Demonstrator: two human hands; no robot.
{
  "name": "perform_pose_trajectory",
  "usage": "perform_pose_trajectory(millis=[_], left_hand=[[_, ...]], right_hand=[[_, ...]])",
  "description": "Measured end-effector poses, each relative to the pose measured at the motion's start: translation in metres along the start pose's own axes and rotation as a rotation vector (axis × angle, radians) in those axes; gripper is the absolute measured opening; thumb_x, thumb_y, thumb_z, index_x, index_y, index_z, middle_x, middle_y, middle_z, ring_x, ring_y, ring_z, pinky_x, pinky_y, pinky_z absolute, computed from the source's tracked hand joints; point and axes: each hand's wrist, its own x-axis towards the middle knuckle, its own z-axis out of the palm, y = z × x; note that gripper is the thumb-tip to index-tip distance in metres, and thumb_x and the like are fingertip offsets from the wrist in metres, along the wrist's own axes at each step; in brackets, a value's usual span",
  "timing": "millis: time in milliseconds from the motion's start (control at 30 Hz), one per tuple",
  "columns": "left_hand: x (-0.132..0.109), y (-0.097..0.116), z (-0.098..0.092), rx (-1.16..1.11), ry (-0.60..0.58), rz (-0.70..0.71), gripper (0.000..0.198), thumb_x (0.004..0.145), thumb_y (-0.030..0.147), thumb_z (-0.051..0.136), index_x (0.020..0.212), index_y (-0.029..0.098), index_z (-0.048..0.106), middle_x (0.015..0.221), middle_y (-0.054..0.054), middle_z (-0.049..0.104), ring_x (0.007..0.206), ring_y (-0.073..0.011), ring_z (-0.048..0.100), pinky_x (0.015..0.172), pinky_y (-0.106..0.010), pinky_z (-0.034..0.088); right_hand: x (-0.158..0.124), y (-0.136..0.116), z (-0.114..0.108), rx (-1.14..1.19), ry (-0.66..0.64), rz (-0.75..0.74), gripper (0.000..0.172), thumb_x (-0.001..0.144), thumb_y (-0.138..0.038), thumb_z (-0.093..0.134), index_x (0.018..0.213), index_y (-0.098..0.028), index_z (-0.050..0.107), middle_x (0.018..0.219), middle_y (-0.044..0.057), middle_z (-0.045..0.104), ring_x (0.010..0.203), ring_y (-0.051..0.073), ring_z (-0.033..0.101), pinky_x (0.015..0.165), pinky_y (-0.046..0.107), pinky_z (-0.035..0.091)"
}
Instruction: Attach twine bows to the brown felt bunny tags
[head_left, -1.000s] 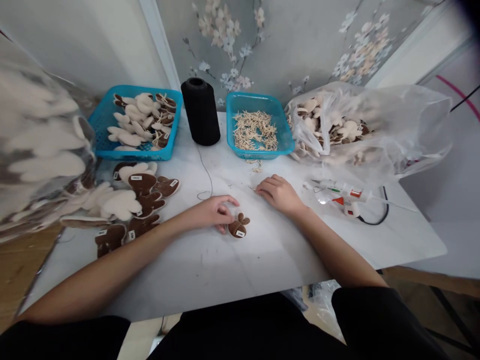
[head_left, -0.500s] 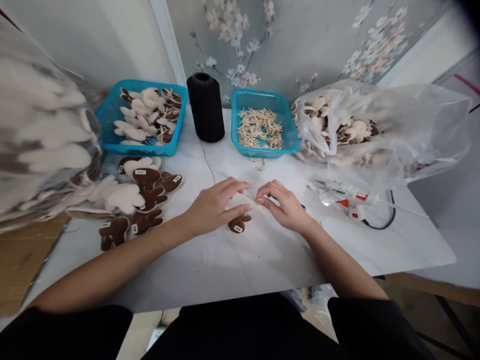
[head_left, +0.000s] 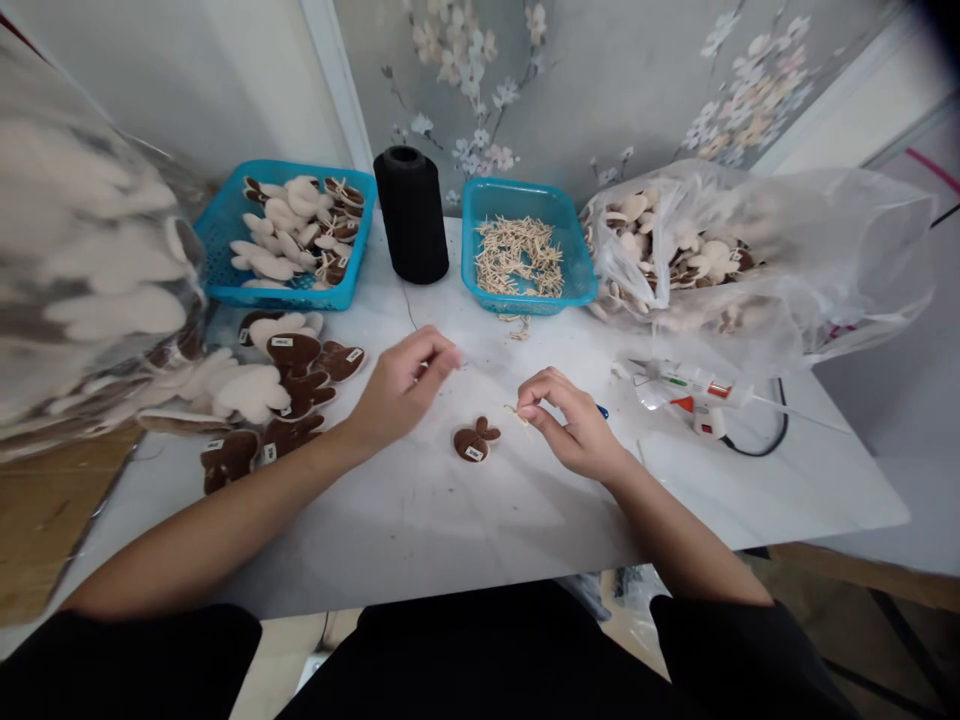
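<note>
My right hand [head_left: 566, 415] pinches a small cream cord bow [head_left: 514, 409] between thumb and fingertips, just above the table. Off to the left, my left hand [head_left: 409, 385] is closed with thumb and fingers pressed together; whatever they hold is too small to make out. A brown plush bunny-shaped piece [head_left: 471, 440] with a white label lies between my hands, touched by neither. From the black thread cone [head_left: 412, 215], a dark thread runs down behind my left hand. More brown and cream plush pieces [head_left: 300, 375] are heaped beyond my left forearm.
A blue basket [head_left: 285, 298] of plush pieces stands back left, and a blue tray [head_left: 529, 303] of cream cord bits stands back centre. Plastic bags of plush pieces [head_left: 712, 260] sit at both sides. A glue gun [head_left: 697, 385] with its cable lies right.
My left hand has moved away to the upper left, and its fingers have closed. My right hand has stayed nearly in place with the cord bow, and the brown plush piece is now fully uncovered.
</note>
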Motion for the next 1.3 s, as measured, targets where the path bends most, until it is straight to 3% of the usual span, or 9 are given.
perform_pose_trajectory(millis=[100,233,367,567,767,1000,1167,1300], left_hand=[[0.000,0.002,-0.002,-0.037,0.037,-0.045,0.026,0.090,0.034,0.043,0.072,0.017,0.050,0.066,0.001,0.048,0.059,-0.0097,0.046,0.053,-0.021,0.038],[-0.013,0.012,0.009,0.087,-0.161,0.188,0.026,0.082,0.041,0.056,0.094,0.018,0.055,0.093,-0.005,0.059,0.080,-0.0139,0.056,0.057,-0.021,0.044],[-0.025,0.023,0.020,0.267,-0.213,0.274,0.026,0.085,0.042,0.053,0.087,0.017,0.056,0.077,-0.002,0.061,0.070,-0.0125,0.057,0.056,-0.022,0.044],[-0.030,0.024,0.027,0.307,-0.186,0.248,0.031,0.080,0.047,0.058,0.082,0.017,0.056,0.067,0.002,0.060,0.059,-0.0098,0.056,0.052,-0.020,0.041],[-0.031,0.025,0.025,0.325,-0.152,0.262,0.011,0.083,0.027,0.053,0.077,0.018,0.057,0.065,0.004,0.062,0.056,-0.0076,0.056,0.051,-0.019,0.039],[-0.035,0.027,0.023,0.473,-0.274,0.168,0.020,0.092,0.023,0.034,0.092,0.016,0.053,0.078,0.000,0.065,0.063,-0.0116,0.060,0.049,-0.022,0.036],[-0.038,0.025,0.025,0.531,-0.332,0.169,0.021,0.093,0.020,0.029,0.087,0.016,0.049,0.079,-0.001,0.062,0.067,-0.0136,0.060,0.049,-0.023,0.034],[-0.036,0.026,0.022,0.531,-0.361,0.177,0.022,0.093,0.021,0.028,0.085,0.016,0.049,0.080,-0.003,0.063,0.068,-0.0144,0.060,0.050,-0.023,0.036]], right_hand=[[0.000,0.000,0.001,-0.009,0.050,-0.025,0.008,0.092,-0.024,0.045,0.086,-0.022,0.050,0.081,0.003,0.057,0.077,0.016,0.052,0.073,0.033,0.043],[-0.001,0.000,0.002,-0.052,0.074,-0.115,0.003,0.090,-0.019,0.048,0.090,-0.022,0.050,0.082,0.003,0.059,0.078,0.017,0.053,0.072,0.033,0.044],[-0.002,0.000,0.003,-0.150,0.099,-0.176,0.010,0.087,-0.013,0.051,0.093,-0.022,0.049,0.085,0.004,0.060,0.079,0.017,0.053,0.071,0.034,0.044],[-0.004,-0.004,0.011,-0.120,0.166,-0.127,0.009,0.087,-0.014,0.052,0.092,-0.022,0.051,0.083,0.003,0.060,0.080,0.017,0.054,0.073,0.034,0.045],[-0.004,-0.010,0.020,-0.039,0.216,-0.063,0.006,0.087,-0.015,0.053,0.088,-0.021,0.053,0.079,0.002,0.060,0.075,0.015,0.055,0.070,0.032,0.045],[-0.006,-0.007,0.022,0.034,0.162,0.006,0.007,0.088,-0.015,0.051,0.088,-0.021,0.054,0.082,0.003,0.061,0.076,0.014,0.055,0.068,0.030,0.044],[-0.006,-0.011,0.021,0.095,0.180,0.114,0.002,0.084,-0.021,0.058,0.086,-0.021,0.058,0.079,0.001,0.062,0.069,0.013,0.053,0.063,0.028,0.043],[-0.006,-0.014,0.020,0.111,0.189,0.159,0.013,0.076,-0.023,0.068,0.086,-0.021,0.062,0.077,0.001,0.065,0.067,0.013,0.055,0.062,0.028,0.045]])
